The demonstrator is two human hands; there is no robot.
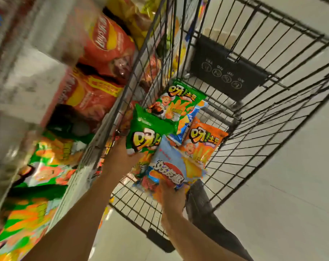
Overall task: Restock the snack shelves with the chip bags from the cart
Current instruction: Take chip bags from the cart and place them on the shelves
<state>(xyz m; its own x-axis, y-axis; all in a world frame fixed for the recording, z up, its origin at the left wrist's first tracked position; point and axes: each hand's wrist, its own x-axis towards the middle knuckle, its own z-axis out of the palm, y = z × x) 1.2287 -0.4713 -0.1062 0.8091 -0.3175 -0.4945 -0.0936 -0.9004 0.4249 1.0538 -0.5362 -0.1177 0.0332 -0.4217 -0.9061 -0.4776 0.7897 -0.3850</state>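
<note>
- Black wire shopping cart (272, 76): occupies the centre and 2 o'clock area of the head view, tilted in frame. A black plastic panel with four round white symbols (227, 72) hangs on its far wall.
- Left hand (125, 146): reaches over the cart's near-left rim and grasps a green foil chip bag with a yellow-and-white logo (146, 134). The fingers lie behind the bag and are mostly hidden.
- Right hand (172, 197): grasps the lower edge of a pale blue chip bag with a red oval logo (173, 166), at 6 o'clock from the green bag. The two held bags overlap.
- Second green chip bag with a cartoon chef (180, 102): lies in the cart at 12 o'clock from the held green bag, touching it.
- Orange chip bag with the same cartoon chef (203, 142): lies in the cart at 3 o'clock from the held green bag, just beside the pale blue bag.
- A further blue-and-white bag (191, 117): partly visible between the second green bag and the orange bag; details cannot be told.
- Snack shelves (79, 166): run along the left side of the frame, heavily blurred. Red potato chip bags (107, 46) sit at 11 o'clock; green-and-orange bags (43, 166) sit at 8 o'clock.
- Pale tiled floor (291, 185): visible at 4 o'clock, beneath and beside the cart.
</note>
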